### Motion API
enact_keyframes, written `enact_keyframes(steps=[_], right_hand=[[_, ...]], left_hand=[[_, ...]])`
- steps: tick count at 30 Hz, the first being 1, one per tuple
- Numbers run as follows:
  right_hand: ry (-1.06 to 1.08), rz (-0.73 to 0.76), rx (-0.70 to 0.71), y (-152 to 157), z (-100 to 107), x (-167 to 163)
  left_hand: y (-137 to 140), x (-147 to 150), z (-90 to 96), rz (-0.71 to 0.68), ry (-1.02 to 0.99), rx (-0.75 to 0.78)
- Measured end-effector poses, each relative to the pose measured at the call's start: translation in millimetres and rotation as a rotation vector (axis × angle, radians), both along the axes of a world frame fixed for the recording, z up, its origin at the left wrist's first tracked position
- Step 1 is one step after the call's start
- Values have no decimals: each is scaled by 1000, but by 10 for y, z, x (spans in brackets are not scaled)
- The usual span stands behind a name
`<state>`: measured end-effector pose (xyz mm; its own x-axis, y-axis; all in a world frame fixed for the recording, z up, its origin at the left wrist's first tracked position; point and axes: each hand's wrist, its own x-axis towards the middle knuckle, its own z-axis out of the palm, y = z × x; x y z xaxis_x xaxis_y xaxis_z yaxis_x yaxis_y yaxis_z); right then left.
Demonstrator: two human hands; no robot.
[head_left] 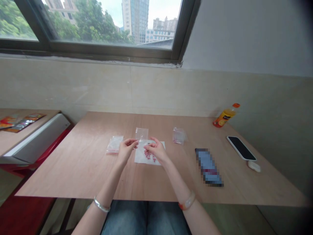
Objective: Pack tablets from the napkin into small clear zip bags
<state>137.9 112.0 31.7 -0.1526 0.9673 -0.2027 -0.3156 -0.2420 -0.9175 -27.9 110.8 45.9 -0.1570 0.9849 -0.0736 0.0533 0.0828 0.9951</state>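
My left hand (127,148) is closed in a pinch at the lower edge of a small clear plastic bag (141,133). Over a white sheet (140,158), my right hand (157,150) has its thumb and fingertips drawn together; whatever is between them is too small to make out. Small red pieces (148,155) lie in a loose cluster on the sheet, partly hidden by the right hand. Left of my left hand lies a stack of clear plastic bags (114,144) with a reddish edge. Another small pile of clear bags (179,135) rests to the right, beyond my right hand.
Toward the right are a phone with a blurred screen (209,167), a white-edged phone (241,148), a small white case (254,166) and an orange drink bottle (224,117) by the wall. At left, a second table (14,143) holds colourful packets (24,122).
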Motion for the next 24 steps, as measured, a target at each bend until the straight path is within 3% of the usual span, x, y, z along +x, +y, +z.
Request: enact_keyframes(steps=[3, 6, 8, 10, 13, 16, 19, 21, 24], right_hand=[[-244, -41, 83, 56, -89, -306], [-593, -17, 376, 83, -106, -639], [-832, 89, 607, 78, -112, -849], [-1000, 268, 737, 58, -144, -1032], [-1144, 468, 755, 2, -229, -1236], [-1199, 501, 742, -80, -278, -1354], [-1196, 475, 702, -165, -260, -1410], [-1189, 460, 659, -208, -244, -1427], [-1171, 453, 605, -249, -253, -1435]], left_hand=[[80, -342, -35, 83, 72, 23], [149, -708, -109, 130, 235, -20], [167, -923, -181, 153, 324, -54], [159, -1086, -258, 186, 403, -90], [132, -1202, -358, 253, 531, -139], [153, -1162, -447, 271, 797, -1], [249, -1053, -571, 21, 1080, 142], [319, -1006, -679, -151, 1149, 83], [371, -1015, -828, -250, 1225, 33]])
